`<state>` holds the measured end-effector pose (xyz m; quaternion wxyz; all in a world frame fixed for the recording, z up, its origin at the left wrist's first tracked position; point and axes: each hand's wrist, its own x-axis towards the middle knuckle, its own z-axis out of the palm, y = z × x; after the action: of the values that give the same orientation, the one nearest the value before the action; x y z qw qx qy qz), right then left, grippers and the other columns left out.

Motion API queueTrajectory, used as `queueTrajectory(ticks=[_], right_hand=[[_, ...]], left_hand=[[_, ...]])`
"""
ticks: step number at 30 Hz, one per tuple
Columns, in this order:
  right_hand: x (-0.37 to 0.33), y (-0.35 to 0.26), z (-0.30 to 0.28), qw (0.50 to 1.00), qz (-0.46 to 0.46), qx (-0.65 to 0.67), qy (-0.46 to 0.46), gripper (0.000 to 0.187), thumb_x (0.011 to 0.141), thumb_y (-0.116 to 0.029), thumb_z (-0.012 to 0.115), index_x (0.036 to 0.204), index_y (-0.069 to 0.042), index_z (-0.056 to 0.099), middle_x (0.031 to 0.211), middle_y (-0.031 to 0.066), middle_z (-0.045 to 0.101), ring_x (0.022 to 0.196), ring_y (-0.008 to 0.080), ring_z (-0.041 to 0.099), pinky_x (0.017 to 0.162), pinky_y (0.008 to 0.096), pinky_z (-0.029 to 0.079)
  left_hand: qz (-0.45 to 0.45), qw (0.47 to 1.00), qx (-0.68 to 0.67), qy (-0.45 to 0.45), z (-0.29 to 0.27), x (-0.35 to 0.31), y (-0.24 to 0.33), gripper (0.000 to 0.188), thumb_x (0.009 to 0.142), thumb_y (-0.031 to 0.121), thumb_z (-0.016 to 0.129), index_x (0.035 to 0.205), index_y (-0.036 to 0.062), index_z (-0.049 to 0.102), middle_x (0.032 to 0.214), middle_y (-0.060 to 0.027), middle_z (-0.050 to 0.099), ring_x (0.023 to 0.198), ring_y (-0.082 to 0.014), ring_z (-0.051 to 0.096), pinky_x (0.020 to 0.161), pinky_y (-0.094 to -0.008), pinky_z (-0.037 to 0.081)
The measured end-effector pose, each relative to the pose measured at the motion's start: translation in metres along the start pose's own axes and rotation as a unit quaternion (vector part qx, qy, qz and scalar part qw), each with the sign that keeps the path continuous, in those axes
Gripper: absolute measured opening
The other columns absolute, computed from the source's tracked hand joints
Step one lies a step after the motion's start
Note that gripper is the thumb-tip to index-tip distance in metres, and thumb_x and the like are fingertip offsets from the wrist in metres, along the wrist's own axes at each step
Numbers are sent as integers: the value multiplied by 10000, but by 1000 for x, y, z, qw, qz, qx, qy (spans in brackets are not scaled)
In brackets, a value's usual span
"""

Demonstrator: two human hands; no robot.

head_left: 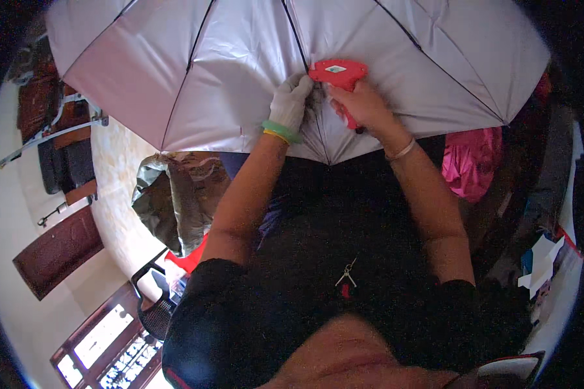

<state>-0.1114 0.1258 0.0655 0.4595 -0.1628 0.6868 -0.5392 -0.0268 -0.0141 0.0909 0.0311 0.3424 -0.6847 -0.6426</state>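
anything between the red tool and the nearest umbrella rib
Nothing visible: the red tool in the right hand has its left end close to the dark rib. The gloved left hand is just beside that spot; whether it touches the tool is unclear.

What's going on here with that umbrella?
A person has an open silver umbrella spread out in front of them. Their bare right hand grips a red handheld tool, with its head near a dark rib. Their gloved left hand is at that rib, beside the tool's tip; what its fingers hold is hard to tell.
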Motion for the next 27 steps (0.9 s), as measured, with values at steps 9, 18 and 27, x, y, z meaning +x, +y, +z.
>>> queueTrajectory(ticks=[9, 18, 27], right_hand=[[-78, -59, -46, 947, -71, 311, 15, 291, 872, -202, 553, 1066, 13, 524, 994, 174, 626, 831, 235, 637, 758, 332, 517], [-132, -111, -94, 921, -250, 166, 250, 270, 880, -129, 528, 1109, 11, 505, 943, 156, 640, 819, 225, 634, 713, 332, 529], [-117, -48, -84, 966, -127, 59, 215, 306, 860, -138, 578, 1117, 14, 515, 910, 92, 640, 760, 179, 628, 687, 304, 515]], left_hand=[[179, 817, 490, 244, -10, 22, 34, 658, 820, 489, 559, 1348, 156, 349, 1000, -118, 633, 824, -301, 644, 731, -406, 514], [558, 543, 532, 333, -81, 90, 60, 608, 870, 217, 446, 1419, 147, 196, 1244, -192, 489, 644, -303, 616, 495, -476, 505], [294, 544, 771, 152, -158, 70, 110, 601, 820, 83, 444, 1384, 172, 257, 1171, -153, 498, 805, -300, 610, 656, -402, 544]])
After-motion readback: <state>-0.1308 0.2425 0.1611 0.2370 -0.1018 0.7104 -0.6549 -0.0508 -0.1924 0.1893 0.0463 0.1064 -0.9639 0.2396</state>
